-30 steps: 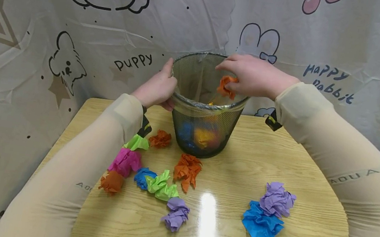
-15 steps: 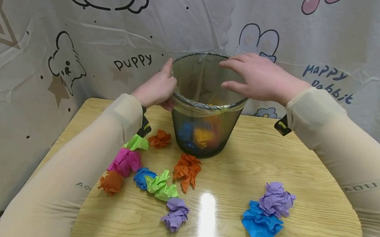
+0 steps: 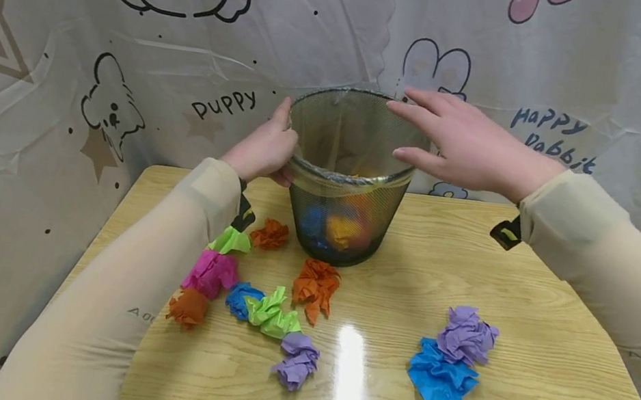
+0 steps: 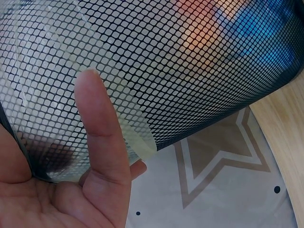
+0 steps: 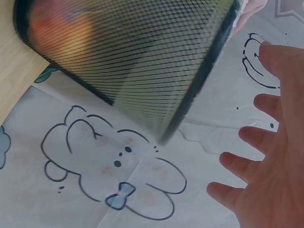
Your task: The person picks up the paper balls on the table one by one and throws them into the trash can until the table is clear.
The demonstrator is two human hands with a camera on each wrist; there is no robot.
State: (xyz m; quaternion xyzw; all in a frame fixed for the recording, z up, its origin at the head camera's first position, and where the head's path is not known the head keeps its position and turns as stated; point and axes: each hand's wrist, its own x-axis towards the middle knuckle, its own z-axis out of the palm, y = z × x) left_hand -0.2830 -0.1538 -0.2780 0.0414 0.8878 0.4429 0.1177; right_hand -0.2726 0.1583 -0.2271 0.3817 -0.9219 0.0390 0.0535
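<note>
A black wire-mesh wastebasket (image 3: 354, 181), lined with a clear bag folded over its rim, stands at the back of the table. Crumpled paper in blue, yellow and red-orange shows through its mesh. My left hand (image 3: 266, 147) grips the rim on the left side; in the left wrist view one digit lies against the outer mesh (image 4: 142, 71). At the opposite side, my right hand (image 3: 472, 140) is held just over the rim with fingers spread and nothing in it. The right wrist view shows those fingers apart from the basket wall (image 5: 142, 61).
Left of centre on the wooden table (image 3: 389, 321) lie several crumpled papers, among them an orange one (image 3: 316, 289), a green one (image 3: 274, 314), a pink one (image 3: 213, 274) and a purple one (image 3: 296, 361). Purple paper (image 3: 467, 336) touches blue paper (image 3: 441, 384) at right. A printed curtain (image 3: 334, 22) hangs behind.
My right hand let go of an orange crumpled paper over the wastebasket, its fingers spread, and it drew back to the right. The left hand stayed at the rim.
</note>
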